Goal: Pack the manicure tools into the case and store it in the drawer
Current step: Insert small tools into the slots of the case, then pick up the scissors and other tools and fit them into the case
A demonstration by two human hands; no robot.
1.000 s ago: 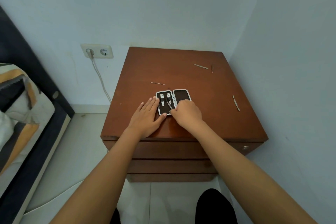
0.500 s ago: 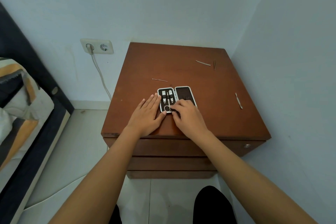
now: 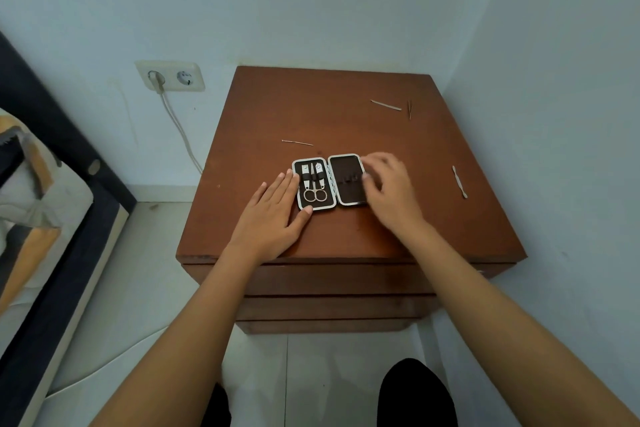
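A small dark case (image 3: 346, 180) with a pale rim lies open on the brown nightstand (image 3: 346, 107). Its left half holds scissors (image 3: 314, 193) and two clippers under straps; its right half holds no tools. My left hand (image 3: 273, 215) lies flat against the case's left edge, fingers apart. My right hand (image 3: 389, 191) hovers at the case's right edge, fingers spread, holding nothing. Loose tools lie on the top: a thin pick (image 3: 297, 142), a file (image 3: 385, 105), tweezers (image 3: 409, 110) and a cuticle pusher (image 3: 459, 181).
Drawer fronts (image 3: 332, 279) stack below the nightstand's front edge. Walls stand close behind and to the right. A wall socket (image 3: 169, 76) with a plugged cable is at the left, and a bed (image 3: 41, 204) stands further left.
My right hand has come off the scissors in the case's left half and moved right, over the case's right edge. The left hand has stayed put.
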